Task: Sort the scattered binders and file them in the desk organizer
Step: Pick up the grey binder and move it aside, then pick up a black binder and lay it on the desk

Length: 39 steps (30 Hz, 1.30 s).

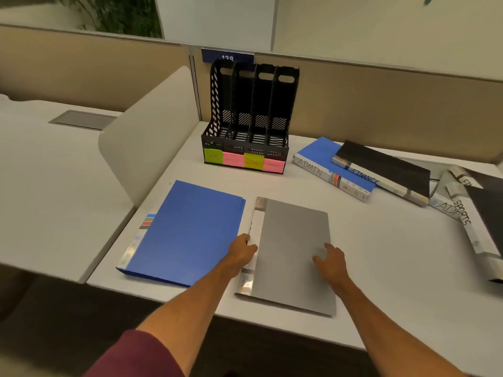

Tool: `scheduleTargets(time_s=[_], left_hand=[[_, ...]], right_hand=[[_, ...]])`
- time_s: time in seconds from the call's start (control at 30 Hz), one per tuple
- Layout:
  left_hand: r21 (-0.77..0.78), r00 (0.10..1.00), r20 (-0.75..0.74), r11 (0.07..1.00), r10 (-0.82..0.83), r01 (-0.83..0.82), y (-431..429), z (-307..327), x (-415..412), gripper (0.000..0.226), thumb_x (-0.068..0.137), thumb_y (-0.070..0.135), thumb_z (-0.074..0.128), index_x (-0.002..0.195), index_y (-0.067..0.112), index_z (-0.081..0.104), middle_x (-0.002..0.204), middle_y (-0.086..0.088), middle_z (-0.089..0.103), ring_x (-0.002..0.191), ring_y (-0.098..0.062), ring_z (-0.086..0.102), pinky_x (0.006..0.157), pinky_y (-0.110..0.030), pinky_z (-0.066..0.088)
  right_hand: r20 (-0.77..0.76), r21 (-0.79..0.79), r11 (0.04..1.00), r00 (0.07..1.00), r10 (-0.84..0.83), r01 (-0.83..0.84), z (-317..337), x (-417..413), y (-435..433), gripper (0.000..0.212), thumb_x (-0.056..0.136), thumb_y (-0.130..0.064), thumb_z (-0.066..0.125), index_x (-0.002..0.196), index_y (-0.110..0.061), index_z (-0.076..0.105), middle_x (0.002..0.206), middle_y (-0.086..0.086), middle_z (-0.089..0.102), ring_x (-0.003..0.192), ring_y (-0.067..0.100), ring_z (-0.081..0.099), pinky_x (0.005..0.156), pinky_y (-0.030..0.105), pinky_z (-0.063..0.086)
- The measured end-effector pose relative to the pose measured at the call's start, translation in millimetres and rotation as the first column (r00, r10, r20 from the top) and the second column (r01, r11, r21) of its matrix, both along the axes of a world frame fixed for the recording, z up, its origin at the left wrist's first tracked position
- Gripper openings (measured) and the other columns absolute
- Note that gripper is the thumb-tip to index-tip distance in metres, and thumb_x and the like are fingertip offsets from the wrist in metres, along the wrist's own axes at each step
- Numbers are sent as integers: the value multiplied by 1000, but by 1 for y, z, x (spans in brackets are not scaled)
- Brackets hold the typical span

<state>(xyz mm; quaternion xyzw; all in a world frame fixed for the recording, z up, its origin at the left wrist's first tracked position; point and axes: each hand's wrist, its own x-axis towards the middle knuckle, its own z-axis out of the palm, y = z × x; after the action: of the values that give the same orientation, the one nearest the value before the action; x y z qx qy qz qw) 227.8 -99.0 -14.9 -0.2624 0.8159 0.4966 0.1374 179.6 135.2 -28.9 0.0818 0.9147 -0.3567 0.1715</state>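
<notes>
A grey binder (294,240) lies flat near the desk's front edge. My left hand (243,251) grips its white spine on the left side. My right hand (330,258) rests on its cover, fingers spread. A blue binder (187,232) lies flat just left of it. The black desk organizer (246,148) stands at the back with several empty slots and green and pink sticky labels on its front. To the right lie a blue binder marked ADMIN (326,170) and, partly on top of it, a black binder marked FINANCE (386,170).
More binders lie at the far right edge, one with a spine marked SPORTS (462,213). A curved beige divider (147,148) stands left of the desk (394,268). A tan partition wall (381,104) runs behind the organizer.
</notes>
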Motion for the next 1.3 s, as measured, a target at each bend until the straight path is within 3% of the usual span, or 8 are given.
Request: scheduleTargets(time_s=[0.1, 0.23, 0.33, 0.43, 0.53, 0.7, 1.3], left_hand=[[-157, 992, 12, 979, -127, 128, 2, 1, 4, 46, 95, 17, 49, 138, 4, 38, 138, -14, 45, 124, -29, 47, 101, -36, 41], [-488, 942, 26, 818, -334, 304, 10, 7, 5, 37, 95, 20, 46, 129, 5, 43, 135, -12, 46, 122, -29, 46, 98, -39, 41], [-607, 905, 9, 717, -426, 343, 27, 12, 0, 38, 93, 20, 43, 128, 7, 44, 139, -9, 43, 126, -27, 42, 105, -40, 37], [-648, 867, 22, 653, -498, 392, 52, 19, -4, 51, 96, 32, 41, 142, 11, 32, 156, -10, 21, 143, -27, 22, 118, -46, 13], [-678, 841, 23, 610, -541, 411, 82, 30, -10, 62, 97, 48, 36, 146, 12, 26, 159, -9, 11, 147, -28, 11, 118, -48, 6], [-686, 828, 35, 590, -559, 426, 142, 47, -24, 68, 96, 57, 29, 148, 13, 25, 160, -8, 9, 147, -28, 7, 118, -51, 3], [-679, 736, 90, 499, -671, 538, 329, 68, -80, 74, 94, 62, 23, 150, 15, 20, 161, -7, 4, 148, -27, 3, 118, -52, 0]], right_hand=[[-47, 9, 999, 998, -48, 48, 8, 1, 3, 59, 95, -29, 55, 143, -1, 37, 146, 25, 34, 137, 39, 32, 113, 45, 28], [-129, 110, 994, 992, -4, 18, 21, 6, 13, 66, 95, -44, 49, 144, -2, 34, 149, 21, 34, 139, 35, 31, 113, 44, 27], [-180, 241, 970, 982, 59, -15, 27, 12, 25, 71, 95, -53, 41, 146, -5, 30, 151, 17, 32, 140, 32, 29, 115, 42, 25], [-232, 373, 927, 965, 125, -30, 31, 19, 42, 71, 96, -56, 34, 147, -7, 28, 152, 16, 31, 141, 31, 28, 116, 42, 22], [-240, 425, 905, 961, 139, -25, 38, 24, 64, 71, 96, -58, 30, 148, -9, 26, 154, 15, 27, 143, 30, 23, 117, 45, 19], [-211, 419, 907, 967, 141, -41, 51, 25, 111, 73, 96, -59, 27, 151, -12, 19, 158, 13, 17, 147, 29, 14, 120, 44, 10], [-243, 454, 888, 969, 40, 77, 66, 2, 278, 73, 94, -61, 28, 150, -14, 22, 158, 13, 20, 146, 31, 17, 118, 49, 13]])
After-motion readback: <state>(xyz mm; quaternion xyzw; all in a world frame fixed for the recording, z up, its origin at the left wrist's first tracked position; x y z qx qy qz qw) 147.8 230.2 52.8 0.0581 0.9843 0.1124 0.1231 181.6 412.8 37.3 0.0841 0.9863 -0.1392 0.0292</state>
